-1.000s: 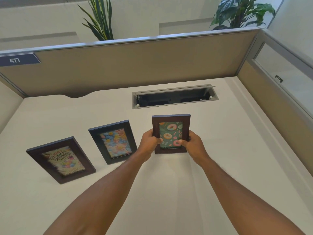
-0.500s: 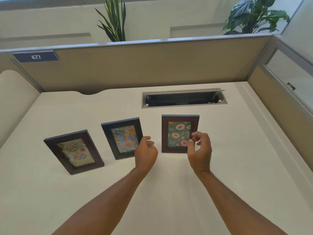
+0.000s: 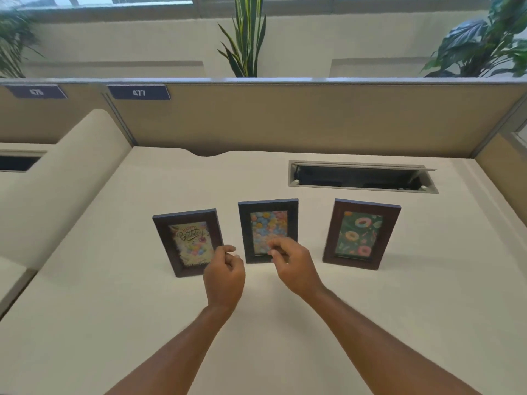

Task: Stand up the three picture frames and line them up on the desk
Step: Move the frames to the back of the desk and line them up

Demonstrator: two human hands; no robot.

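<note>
Three frames stand in a row on the surface [image 3: 427, 309]: birthday [image 3: 188, 242], balloon [image 3: 268, 229], donut [image 3: 361, 233]. Both hands, left [image 3: 224, 277] and right [image 3: 293, 265], hover loosely curled and empty before the balloon one. They look light, stiff, tippy; grip the side edges.

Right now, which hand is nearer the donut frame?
Right. The right hand sits in front of the balloon frame, one frame over from the donut frame. The left hand is farther, by the birthday frame. Neither touches it.
</note>
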